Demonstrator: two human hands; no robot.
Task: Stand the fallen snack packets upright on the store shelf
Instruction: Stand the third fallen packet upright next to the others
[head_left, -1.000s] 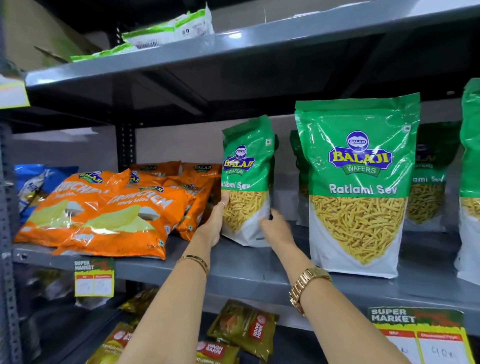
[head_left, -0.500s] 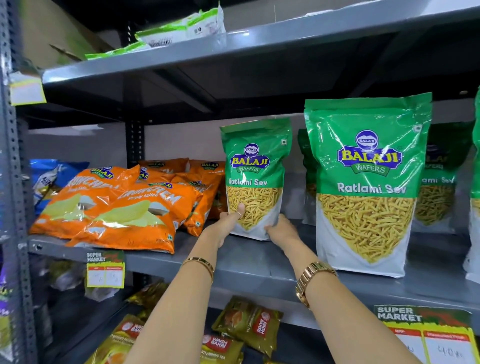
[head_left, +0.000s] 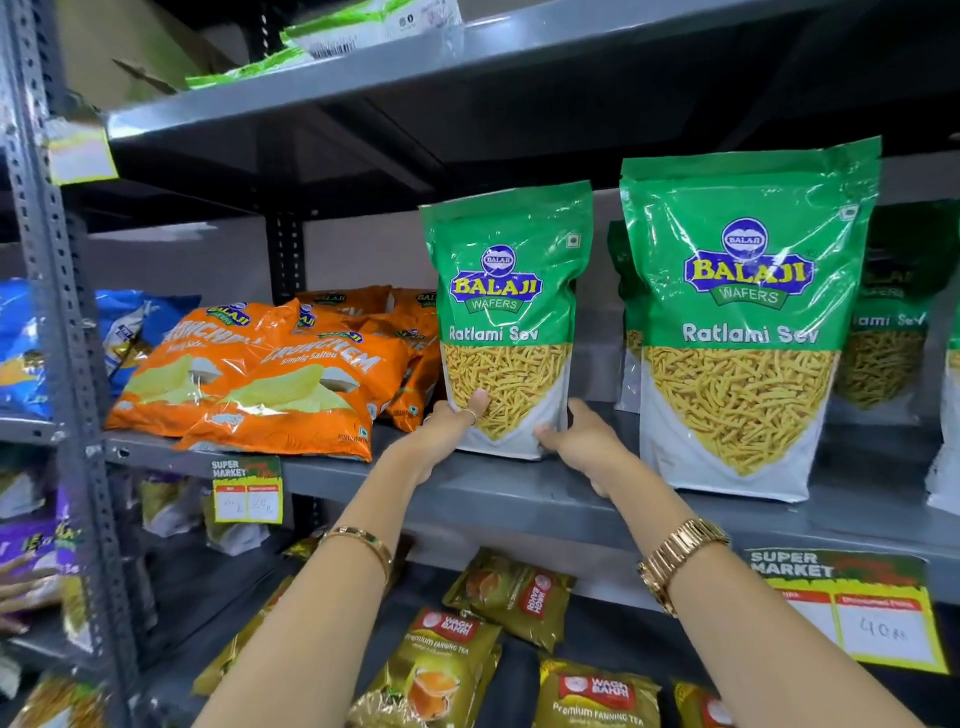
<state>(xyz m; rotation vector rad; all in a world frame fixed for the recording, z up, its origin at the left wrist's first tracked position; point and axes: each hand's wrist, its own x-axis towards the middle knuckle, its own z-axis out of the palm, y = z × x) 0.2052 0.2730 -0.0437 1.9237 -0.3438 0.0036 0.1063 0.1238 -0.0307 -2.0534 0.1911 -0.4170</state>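
Note:
A green Ratlami Sev packet (head_left: 506, 291) stands upright on the grey middle shelf (head_left: 519, 493), its face turned toward me. My left hand (head_left: 449, 426) grips its lower left corner, thumb on the front. My right hand (head_left: 582, 439) holds its lower right corner. A larger-looking green Ratlami Sev packet (head_left: 748, 322) stands upright just to the right, near the shelf's front edge. To the left, several orange Crunchem chip packets (head_left: 270, 379) lie flat in a pile.
More green sev packets (head_left: 883, 322) stand behind at the right. Blue packets (head_left: 135, 322) lie at far left. Tea packets (head_left: 447, 670) lie on the shelf below. Price tags (head_left: 247, 491) hang on the shelf edge. The upper shelf (head_left: 415, 78) sits close overhead.
The sev packet was angled to the left; it has turned to face me squarely and stands straighter. Both hands have slid down to its bottom corners.

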